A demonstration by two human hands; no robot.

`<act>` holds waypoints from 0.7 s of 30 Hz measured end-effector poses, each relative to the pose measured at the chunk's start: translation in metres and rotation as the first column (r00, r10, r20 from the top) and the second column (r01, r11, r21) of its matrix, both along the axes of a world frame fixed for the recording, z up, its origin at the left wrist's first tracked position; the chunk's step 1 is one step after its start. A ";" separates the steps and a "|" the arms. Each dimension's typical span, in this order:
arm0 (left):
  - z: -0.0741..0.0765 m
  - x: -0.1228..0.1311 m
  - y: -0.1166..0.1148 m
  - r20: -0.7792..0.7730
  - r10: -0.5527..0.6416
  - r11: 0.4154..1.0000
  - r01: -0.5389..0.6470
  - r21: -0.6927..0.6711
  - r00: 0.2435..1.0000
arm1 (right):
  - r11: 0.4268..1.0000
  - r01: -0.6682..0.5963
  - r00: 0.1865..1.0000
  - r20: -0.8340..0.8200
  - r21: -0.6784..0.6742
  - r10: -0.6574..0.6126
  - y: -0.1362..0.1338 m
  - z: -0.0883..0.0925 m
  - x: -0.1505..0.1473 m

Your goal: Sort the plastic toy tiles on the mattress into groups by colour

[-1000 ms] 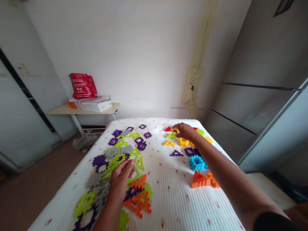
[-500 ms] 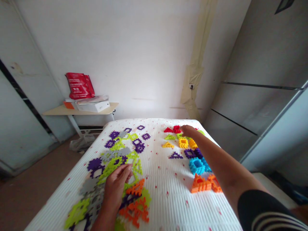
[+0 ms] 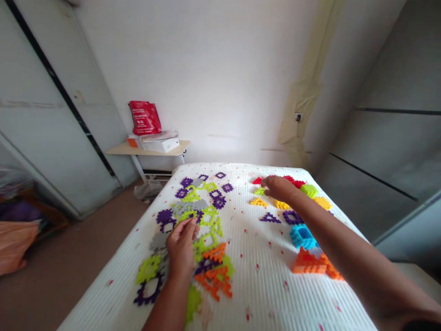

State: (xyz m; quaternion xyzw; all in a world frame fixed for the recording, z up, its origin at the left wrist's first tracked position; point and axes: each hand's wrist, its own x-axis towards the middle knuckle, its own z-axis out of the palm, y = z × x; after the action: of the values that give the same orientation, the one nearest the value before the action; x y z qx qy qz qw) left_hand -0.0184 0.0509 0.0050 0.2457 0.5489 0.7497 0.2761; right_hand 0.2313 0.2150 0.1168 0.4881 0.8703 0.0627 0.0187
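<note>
A white ribbed mattress [image 3: 248,276] holds many flat interlocking plastic pieces. My left hand [image 3: 182,244] lies on the left pile of lime, purple, grey and orange pieces [image 3: 206,239]. Its fingers are stretched out flat, with the tips on a lime piece. My right hand [image 3: 278,187] reaches to the far right group, its fingers curled down beside the red pieces [image 3: 295,182] and a small lime piece [image 3: 260,191]. Whatever it holds is hidden. Near that arm lie a yellow triangle [image 3: 258,202], a purple triangle [image 3: 269,218], a blue cube [image 3: 302,236] and an orange block [image 3: 310,264].
Beyond the mattress a small table [image 3: 148,150] carries a red bag [image 3: 144,118] and a white box [image 3: 160,145]. A plastic bag [image 3: 146,189] lies under it. Grey cabinet doors stand on both sides. An orange bag [image 3: 14,243] sits on the floor at left.
My head has turned left, so more floor shows. My right hand has stayed at the far red pieces with its fingers curled lower. My left hand has stayed on the pile.
</note>
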 end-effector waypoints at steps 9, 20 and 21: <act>-0.007 -0.018 0.002 0.056 0.189 0.979 -0.192 0.060 0.980 | 0.958 -0.256 0.964 -0.102 -0.127 0.244 -0.070 -0.054 -0.095; -0.012 -0.016 0.005 0.061 0.173 0.983 -0.176 0.048 0.983 | 0.988 -0.137 0.970 -0.211 -0.073 0.119 -0.087 -0.088 -0.157; -0.011 -0.016 0.005 0.063 0.172 0.984 -0.175 0.046 0.983 | 0.988 -0.133 0.971 -0.211 -0.074 0.115 -0.088 -0.089 -0.159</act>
State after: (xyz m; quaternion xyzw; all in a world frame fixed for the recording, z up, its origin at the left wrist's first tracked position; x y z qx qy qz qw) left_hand -0.0346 0.0561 -0.0063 0.1818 0.5404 0.7916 0.2195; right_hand 0.0728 0.1270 0.0280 0.4352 0.8983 -0.0252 -0.0543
